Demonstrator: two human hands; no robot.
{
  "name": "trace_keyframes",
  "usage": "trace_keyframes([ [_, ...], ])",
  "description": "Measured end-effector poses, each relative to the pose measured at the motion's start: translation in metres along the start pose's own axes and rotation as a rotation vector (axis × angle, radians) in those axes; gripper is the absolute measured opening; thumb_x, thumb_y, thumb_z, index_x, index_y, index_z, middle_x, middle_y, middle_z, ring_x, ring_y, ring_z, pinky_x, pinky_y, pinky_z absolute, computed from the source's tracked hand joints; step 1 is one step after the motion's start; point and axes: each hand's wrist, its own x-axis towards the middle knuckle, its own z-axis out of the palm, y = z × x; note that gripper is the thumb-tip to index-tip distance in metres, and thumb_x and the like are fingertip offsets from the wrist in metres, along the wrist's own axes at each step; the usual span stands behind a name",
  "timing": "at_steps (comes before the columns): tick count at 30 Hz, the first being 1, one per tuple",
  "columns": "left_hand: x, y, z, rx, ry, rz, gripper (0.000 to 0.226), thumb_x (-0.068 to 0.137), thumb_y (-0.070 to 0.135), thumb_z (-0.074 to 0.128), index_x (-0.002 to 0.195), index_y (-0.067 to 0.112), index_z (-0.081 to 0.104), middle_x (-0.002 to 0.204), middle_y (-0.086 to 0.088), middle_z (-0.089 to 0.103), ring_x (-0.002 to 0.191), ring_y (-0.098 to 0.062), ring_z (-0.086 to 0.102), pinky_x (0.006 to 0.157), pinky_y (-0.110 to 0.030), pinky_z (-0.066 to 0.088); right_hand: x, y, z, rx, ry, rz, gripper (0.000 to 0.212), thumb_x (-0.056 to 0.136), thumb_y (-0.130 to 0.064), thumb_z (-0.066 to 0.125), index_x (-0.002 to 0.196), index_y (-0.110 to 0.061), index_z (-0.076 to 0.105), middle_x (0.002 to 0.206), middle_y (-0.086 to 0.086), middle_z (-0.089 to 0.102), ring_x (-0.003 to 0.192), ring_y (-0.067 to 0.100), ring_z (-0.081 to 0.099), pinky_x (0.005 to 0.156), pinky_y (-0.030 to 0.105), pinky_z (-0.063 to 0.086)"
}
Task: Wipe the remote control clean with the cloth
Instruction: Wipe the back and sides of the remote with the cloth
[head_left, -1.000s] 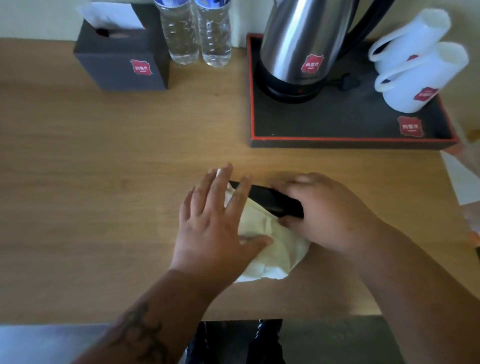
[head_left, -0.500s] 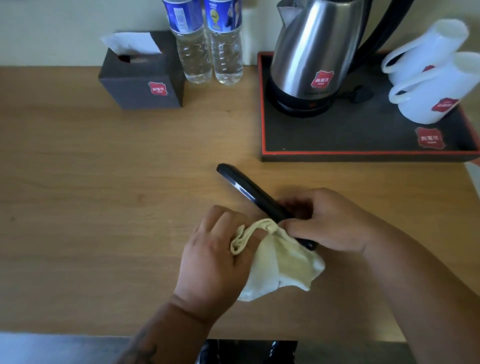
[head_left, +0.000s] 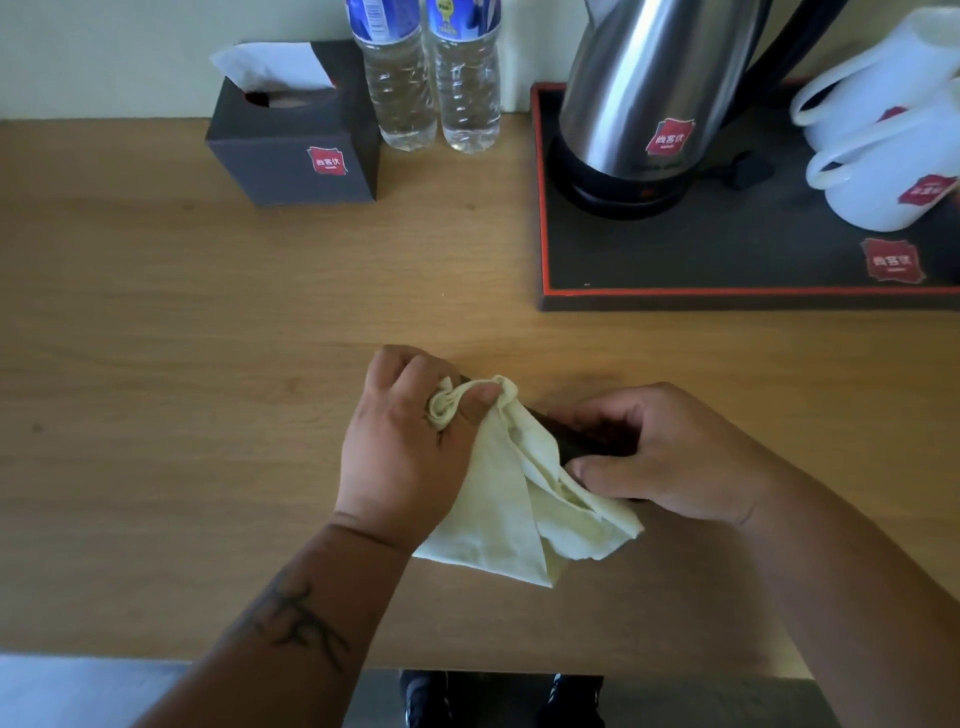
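A: Where does the remote control sit right now?

B: Just above the wooden table, low in the middle of the view. Only a short dark stretch shows, between the two hands; the rest is under the cloth or inside a grip

A: Which way does it run?

B: Its long axis goes diagonally, far end up and to the left, near end down and to the right. The far end lies inside the left hand, the near end inside the right hand

A: And the fingers?

B: The left fingers are curled tight, bunching a wad of the pale yellow cloth against the remote's far part, thumb pressing the fold. The right fingers are curled round the near end with the thumb laid along its lower edge, pinching a flap of cloth too

A: So which hand does the wiping?

B: I judge the left, since it carries the cloth; the right acts as the clamp. The stroke must follow that diagonal, so the left hand would slide along the body towards or away from the right

A: How are the arms set?

B: Both forearms come in from the bottom edge and converge, the left wrist bent a little inward. The kettle on its tray stands well apart
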Motion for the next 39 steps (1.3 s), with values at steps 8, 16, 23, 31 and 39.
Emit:
trace_keyframes([
  [8,0.019,-0.035,-0.028,0.123,-0.017,-0.201,0.033,0.088,0.053,0.060,0.087,0.021,0.056,0.089,0.005,0.056,0.078,-0.022,0.054,0.065,-0.029,0.036,-0.007,0.005,-0.008,-0.107,0.048,-0.012,0.044,0.076,-0.023,0.082,0.115,-0.038,0.071,0.099,-0.023,0.074,0.092,0.000,0.069,0.078,0.023,0.051],
  [16,0.016,0.000,-0.086,0.008,-0.174,-0.411,0.024,0.086,0.041,0.069,0.073,0.022,0.061,0.068,0.009,0.065,0.060,-0.001,0.059,0.050,-0.026,0.038,-0.005,0.013,-0.004,-0.608,0.267,-0.122,0.074,0.074,-0.040,0.079,0.140,-0.046,0.047,0.116,-0.039,0.056,0.109,-0.011,0.048,0.096,0.014,0.035],
  [23,-0.006,0.052,-0.072,-0.269,-0.414,-0.368,0.039,0.067,0.060,0.065,0.072,0.021,0.063,0.067,0.005,0.067,0.057,-0.005,0.060,0.049,-0.019,0.047,-0.013,0.007,0.005,-0.555,0.337,-0.237,0.078,0.076,-0.049,0.066,0.148,-0.037,0.040,0.136,-0.022,0.056,0.129,0.002,0.048,0.107,0.041,0.040],
  [31,0.009,0.051,-0.042,-0.665,-0.407,-0.439,0.043,0.081,0.065,0.058,0.095,0.026,0.070,0.088,0.004,0.075,0.081,-0.007,0.071,0.070,-0.031,0.058,-0.025,-0.019,0.058,-0.108,0.367,-0.213,0.070,0.088,-0.031,0.071,0.145,-0.047,0.034,0.114,-0.031,0.062,0.099,-0.006,0.063,0.077,0.014,0.052],
  [39,0.012,-0.023,-0.049,0.326,-0.601,-0.056,0.060,0.085,0.067,0.041,0.138,0.038,0.044,0.152,0.018,0.029,0.142,-0.012,0.020,0.119,-0.037,0.012,-0.022,-0.017,0.029,-0.010,0.612,-0.068,0.029,0.089,-0.036,0.067,0.112,-0.044,0.050,0.097,-0.027,0.064,0.081,-0.001,0.064,0.058,0.018,0.048],
])
